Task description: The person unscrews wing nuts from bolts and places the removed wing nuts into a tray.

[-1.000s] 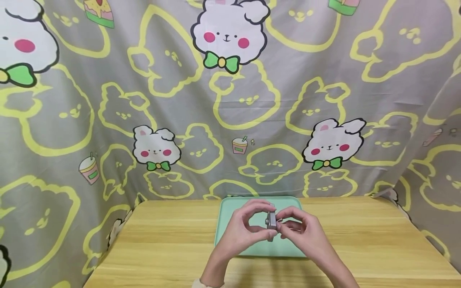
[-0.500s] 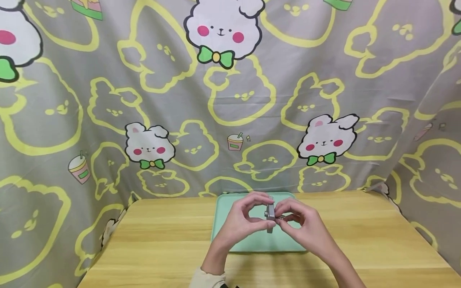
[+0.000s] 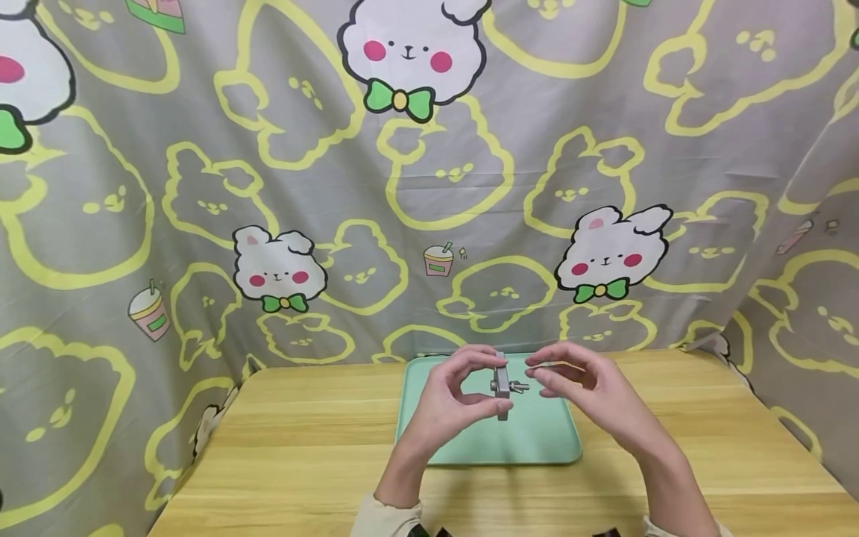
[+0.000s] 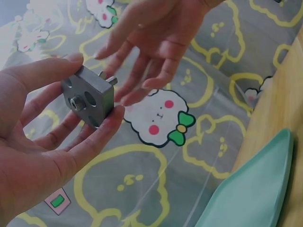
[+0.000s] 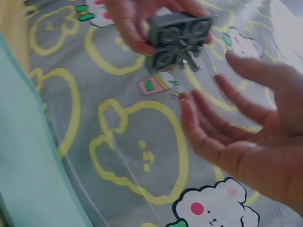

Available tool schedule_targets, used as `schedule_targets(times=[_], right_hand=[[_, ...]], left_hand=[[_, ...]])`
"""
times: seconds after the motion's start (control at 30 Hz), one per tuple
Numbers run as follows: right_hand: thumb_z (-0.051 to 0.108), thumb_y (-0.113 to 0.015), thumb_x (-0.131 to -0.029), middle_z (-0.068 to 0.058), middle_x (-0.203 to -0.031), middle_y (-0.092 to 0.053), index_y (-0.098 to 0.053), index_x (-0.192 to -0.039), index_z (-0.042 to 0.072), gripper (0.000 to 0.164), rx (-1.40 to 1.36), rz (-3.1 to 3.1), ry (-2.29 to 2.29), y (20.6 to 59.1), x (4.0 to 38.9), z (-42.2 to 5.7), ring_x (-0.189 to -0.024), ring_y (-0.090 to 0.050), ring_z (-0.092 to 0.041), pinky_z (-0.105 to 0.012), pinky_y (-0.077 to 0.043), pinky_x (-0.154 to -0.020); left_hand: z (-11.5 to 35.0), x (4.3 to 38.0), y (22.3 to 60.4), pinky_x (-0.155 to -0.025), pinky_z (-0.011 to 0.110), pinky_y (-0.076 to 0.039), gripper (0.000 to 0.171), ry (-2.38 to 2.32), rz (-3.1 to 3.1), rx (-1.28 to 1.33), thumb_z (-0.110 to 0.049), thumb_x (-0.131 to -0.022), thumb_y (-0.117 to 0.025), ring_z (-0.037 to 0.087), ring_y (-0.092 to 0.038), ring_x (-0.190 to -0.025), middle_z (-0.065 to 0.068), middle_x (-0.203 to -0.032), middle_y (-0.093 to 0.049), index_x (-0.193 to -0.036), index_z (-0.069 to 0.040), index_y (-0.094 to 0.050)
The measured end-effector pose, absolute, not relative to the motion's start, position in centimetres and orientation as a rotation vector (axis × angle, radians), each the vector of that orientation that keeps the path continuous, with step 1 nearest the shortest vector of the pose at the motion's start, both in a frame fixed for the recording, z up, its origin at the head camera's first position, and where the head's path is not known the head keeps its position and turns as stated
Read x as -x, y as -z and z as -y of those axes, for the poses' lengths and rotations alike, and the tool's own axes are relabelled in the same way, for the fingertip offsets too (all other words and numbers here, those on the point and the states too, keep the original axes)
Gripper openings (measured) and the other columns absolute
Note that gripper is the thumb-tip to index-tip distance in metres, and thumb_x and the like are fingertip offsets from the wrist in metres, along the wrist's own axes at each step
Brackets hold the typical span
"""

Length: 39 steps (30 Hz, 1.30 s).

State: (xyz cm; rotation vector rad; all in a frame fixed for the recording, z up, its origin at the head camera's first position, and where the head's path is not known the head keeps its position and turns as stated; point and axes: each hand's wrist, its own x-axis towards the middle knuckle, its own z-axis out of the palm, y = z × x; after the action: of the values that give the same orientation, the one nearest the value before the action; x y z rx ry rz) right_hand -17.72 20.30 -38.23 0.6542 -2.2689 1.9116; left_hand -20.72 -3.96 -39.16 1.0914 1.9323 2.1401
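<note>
In the lower middle of the head view, the left hand [image 3: 443,403] pinches a metal block [image 3: 502,389] between thumb and fingers, above a green tray [image 3: 496,447]. A bolt [image 3: 522,387] juts from the block's right side toward the right hand [image 3: 600,382], which sits just beside, fingers apart and relaxed.

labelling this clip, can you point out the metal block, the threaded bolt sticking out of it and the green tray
metal block [image 4: 79,90]: left wrist view, on its holed face
threaded bolt [image 5: 192,60]: right wrist view, on its protruding threads
green tray [image 3: 533,436]: head view, on its bare surface
</note>
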Motion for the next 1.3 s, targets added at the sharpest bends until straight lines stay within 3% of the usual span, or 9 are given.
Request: schedule_targets(times=[0.2, 0.37, 0.57, 1.03, 1.3], right_hand=[[0.027, -0.061, -0.106, -0.023, -0.121, -0.065, -0.060, -0.130, -0.004, 0.040, -0.464, 2.340, -2.119, 38.2, 17.8, -19.1, -0.106, -0.071, -0.031, -0.041, -0.064, -0.085], [0.030, -0.061, -0.106, -0.022, -0.116, -0.065, -0.061, -0.130, -0.006, 0.044, -0.405, 2.326, -2.215, 38.5, 18.0, -17.7, -0.101, -0.072, -0.034, -0.040, -0.064, -0.086], [0.027, -0.065, -0.103, -0.020, -0.116, -0.069, -0.062, -0.130, -0.007, 0.043, -0.438, 2.290, -2.237, 38.7, 18.1, -16.8, -0.098, -0.073, -0.030, -0.040, -0.064, -0.087], [0.015, -0.070, -0.100, -0.018, -0.115, -0.068, -0.065, -0.120, -0.009, 0.032, -0.446, 2.321, -2.196, 38.7, 17.6, -17.1, -0.092, -0.074, -0.028, -0.039, -0.064, -0.085], [0.008, -0.072, -0.097, -0.020, -0.111, -0.066, -0.064, -0.120, -0.008, 0.029, -0.519, 2.323, -2.124, 38.9, 17.6, -16.9, -0.092, -0.075, -0.027, -0.041, -0.065, -0.081]], left_hand=[[4.3, 20.8, 39.0, -0.085, 0.046, -0.064, 0.044, -2.096, -1.970, -1.117, 0.007, -0.082, -0.082, 0.027, -0.056, -0.123, 0.011, -0.133, -0.054, -0.123, -0.005, -0.069], [4.4, 21.0, 38.8, -0.083, 0.047, -0.065, 0.045, -2.050, -1.978, -1.173, 0.007, -0.083, -0.082, 0.027, -0.052, -0.127, 0.012, -0.133, -0.054, -0.125, -0.003, -0.068], [4.4, 20.9, 38.7, -0.077, 0.047, -0.066, 0.045, -2.039, -1.973, -1.197, 0.010, -0.082, -0.081, 0.027, -0.052, -0.124, 0.014, -0.132, -0.053, -0.124, -0.001, -0.068], [4.4, 20.5, 39.0, -0.081, 0.045, -0.065, 0.045, -2.036, -2.017, -1.168, 0.006, -0.082, -0.083, 0.026, -0.052, -0.126, 0.011, -0.134, -0.053, -0.124, -0.005, -0.068], [4.5, 20.4, 39.1, -0.083, 0.044, -0.065, 0.045, -2.053, -2.022, -1.132, 0.005, -0.084, -0.082, 0.026, -0.053, -0.125, 0.011, -0.134, -0.053, -0.125, -0.001, -0.067]])
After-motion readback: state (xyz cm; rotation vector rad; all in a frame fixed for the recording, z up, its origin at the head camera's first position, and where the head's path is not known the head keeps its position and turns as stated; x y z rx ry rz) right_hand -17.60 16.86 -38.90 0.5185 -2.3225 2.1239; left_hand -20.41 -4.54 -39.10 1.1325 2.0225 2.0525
